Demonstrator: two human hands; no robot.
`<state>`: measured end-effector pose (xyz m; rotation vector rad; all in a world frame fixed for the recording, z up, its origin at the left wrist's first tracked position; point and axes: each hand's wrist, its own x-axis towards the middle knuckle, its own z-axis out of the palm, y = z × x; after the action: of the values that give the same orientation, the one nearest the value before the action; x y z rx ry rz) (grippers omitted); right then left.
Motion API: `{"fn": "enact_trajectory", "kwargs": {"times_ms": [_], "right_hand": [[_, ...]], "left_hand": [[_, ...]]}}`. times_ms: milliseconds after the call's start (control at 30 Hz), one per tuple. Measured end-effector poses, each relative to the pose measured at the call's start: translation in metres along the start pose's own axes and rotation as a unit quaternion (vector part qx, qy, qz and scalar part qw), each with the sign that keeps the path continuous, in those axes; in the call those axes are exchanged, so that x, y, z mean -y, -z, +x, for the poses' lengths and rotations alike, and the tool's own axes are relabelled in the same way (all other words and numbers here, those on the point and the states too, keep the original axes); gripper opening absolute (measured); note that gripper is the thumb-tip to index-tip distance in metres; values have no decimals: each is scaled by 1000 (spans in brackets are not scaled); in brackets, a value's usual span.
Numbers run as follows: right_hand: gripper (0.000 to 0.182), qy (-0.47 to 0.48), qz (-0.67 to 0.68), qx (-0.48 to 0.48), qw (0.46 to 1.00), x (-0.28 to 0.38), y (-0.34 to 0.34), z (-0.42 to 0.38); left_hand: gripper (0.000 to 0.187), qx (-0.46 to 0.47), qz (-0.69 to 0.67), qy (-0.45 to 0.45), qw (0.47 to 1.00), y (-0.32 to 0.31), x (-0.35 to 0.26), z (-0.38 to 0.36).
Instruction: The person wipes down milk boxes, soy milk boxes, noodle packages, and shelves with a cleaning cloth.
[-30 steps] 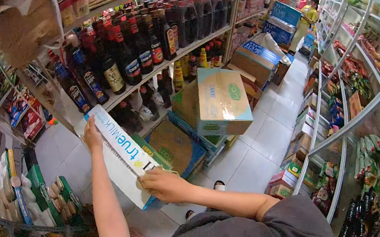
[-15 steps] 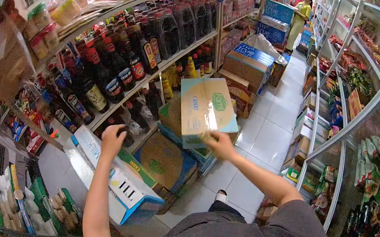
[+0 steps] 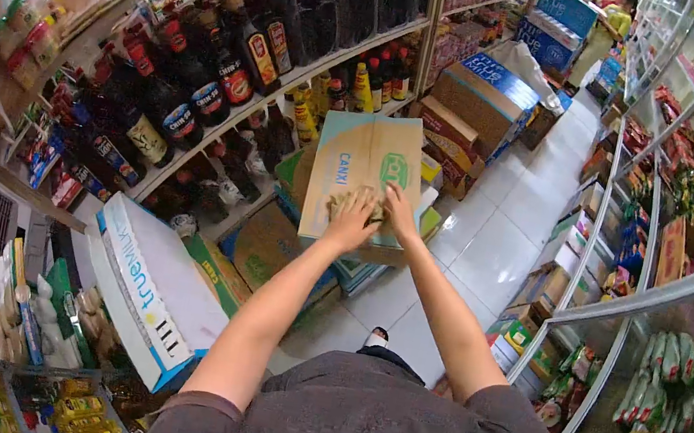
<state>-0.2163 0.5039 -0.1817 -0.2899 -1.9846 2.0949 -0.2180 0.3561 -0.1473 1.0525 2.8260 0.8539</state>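
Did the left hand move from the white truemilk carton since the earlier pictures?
Yes. The left hand left the white and blue truemilk carton and went right, onto the brown cardboard box with the teal band, beside the right hand.

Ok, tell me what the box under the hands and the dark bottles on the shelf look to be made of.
Box: corrugated cardboard, it seems; matte tan faces with printed teal panels and a taped seam under both hands. Dark bottles: glossy, with highlights on the shoulders; glass or plastic, cannot tell which.
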Motion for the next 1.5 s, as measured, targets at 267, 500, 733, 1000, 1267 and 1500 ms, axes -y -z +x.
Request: {"fn": "enact_trajectory", "kwargs": {"times_ms": [267, 500, 733, 1000, 1267, 1500], "right_hand": [[48, 175, -581, -41, 794, -3, 19, -17], [50, 135, -552, -19, 822, 10, 17, -23], [47, 131, -572, -25, 809, 21, 15, -23], [47, 100, -567, -6, 818, 27, 13, -20], [49, 100, -587, -2, 803, 22, 17, -19], [43, 119, -579, -6, 807, 23, 15, -20]], "left_hand": [[38, -54, 197, 107, 973, -17, 10, 12], [48, 24, 264, 199, 943, 7, 52, 64], [49, 51, 231, 184, 954, 6, 78, 136], [50, 40, 216, 122, 968, -9, 100, 208], [51, -1, 179, 58, 982, -14, 113, 232], [50, -26, 170, 49, 984, -19, 98, 170]]}}
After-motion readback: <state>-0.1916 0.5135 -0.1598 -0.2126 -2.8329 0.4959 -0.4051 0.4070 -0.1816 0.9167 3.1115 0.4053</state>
